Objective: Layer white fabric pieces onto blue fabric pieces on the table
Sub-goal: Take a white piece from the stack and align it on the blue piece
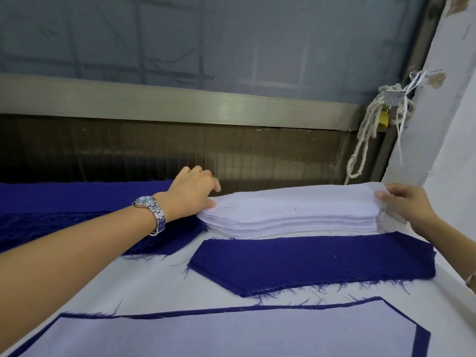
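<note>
**White stack (288,212) held at both ends**

We see it at the table's (154,287) far side, long axis left to right (tapered end leftward), just behind a blue piece (314,261). Our left hand (190,191) pinches its left tip, our right hand (404,204) the top layers' right edge

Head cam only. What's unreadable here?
- Left hand: fingertips hidden behind white stack; grip unclear.
- Right hand: pinches the stack's end; sheet count too fine to tell.
- Layered piece: cut off by bottom edge.
- Far blue fabric: runs off left edge.
</note>
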